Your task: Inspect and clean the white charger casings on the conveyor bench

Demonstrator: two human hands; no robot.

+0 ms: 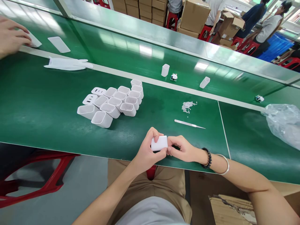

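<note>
Near the front edge of the green bench, my left hand (150, 147) is closed around a white plastic charger housing (159, 143), thumb on its upper face. My right hand (179, 148) is pinched at the housing's right end; whatever sits between those fingertips is hidden or too small to name. Beyond the hands lie metal tweezers (189, 124) and a small pile of tiny clear plastic pieces (187, 107). To the left stands a close group of open white housings (114, 103), with two socket-faced ones (90, 99) at its left side.
Single housings (165, 70) and small circuit boards (173, 77) lie on the far strip. A white glove (67, 63) and white flat piece (59, 44) are at left, near another person's hand (12, 37). A clear plastic bag (284, 123) lies right; a red stool (51, 178) stands lower left.
</note>
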